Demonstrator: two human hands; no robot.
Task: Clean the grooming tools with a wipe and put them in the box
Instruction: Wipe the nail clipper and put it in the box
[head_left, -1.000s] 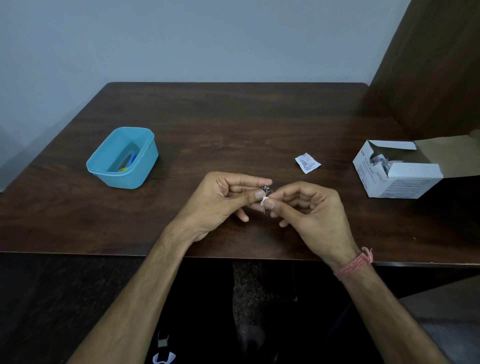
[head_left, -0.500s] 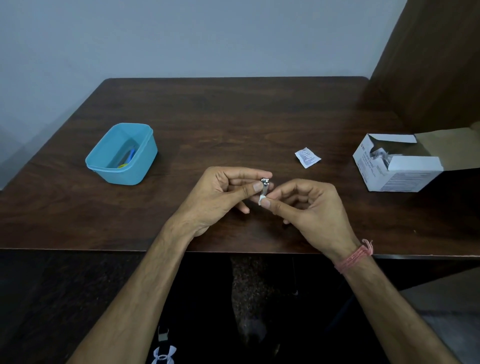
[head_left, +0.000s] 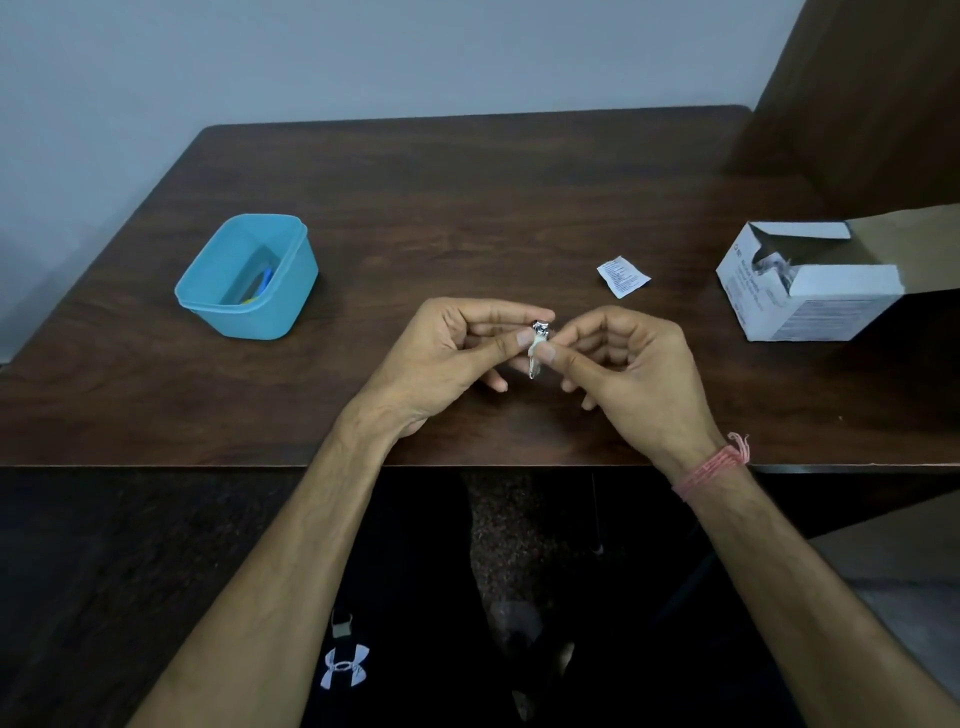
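Nail clipper (head_left: 538, 347) at frame center, above the table (head_left: 467, 208): we still pinch it w/ left hand (head_left: 447, 358); right hand (head_left: 634, 369) still pinches wipe (head_left: 536, 340) on it, vs 0.5 s ago barely shifted.

Left hand (head_left: 447, 353) and right hand (head_left: 634, 364) meet fingertip to fingertip, apparently pinching.

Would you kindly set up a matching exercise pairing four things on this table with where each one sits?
Things:
1. blue tub
2. nail clipper
3. torn sachet
4. white carton

Places:
A. flat on the table between the hands and the carton
B. far right, flap open
C. pinched between both hands
D. left side of the table

Pairs: 1-D, 2-C, 3-A, 4-B
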